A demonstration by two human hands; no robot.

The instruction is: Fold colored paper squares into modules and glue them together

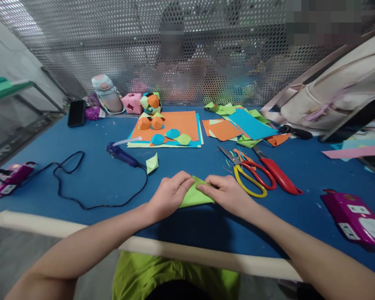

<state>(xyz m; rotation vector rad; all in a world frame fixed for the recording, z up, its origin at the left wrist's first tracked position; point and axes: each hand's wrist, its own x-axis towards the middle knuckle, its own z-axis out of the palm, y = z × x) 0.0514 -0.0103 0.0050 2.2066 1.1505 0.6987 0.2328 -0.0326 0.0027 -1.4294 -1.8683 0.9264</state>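
Between my two hands, just above the blue table, is a folded piece of green paper (194, 197). My left hand (171, 193) pinches its left edge with thumb and fingers. On the opposite side my right hand (226, 192) grips it, thumb lying on top near the upper fold. A small pale-green folded paper piece (152, 163) rests on the table to the left, beyond my left hand. To the right of my right hand lie scissors (250, 175) with red and yellow handles, and a red utility knife (279, 173).
A glue gun (121, 154) with its cord lies at left. Stacked coloured sheets (181, 121) bear folded pieces; more paper (253, 123) lies behind the scissors. A paper ball (151, 103), bottle (108, 95), phone (76, 113), purple power strip (356, 217) and pale bag (337, 87) surround the workspace.
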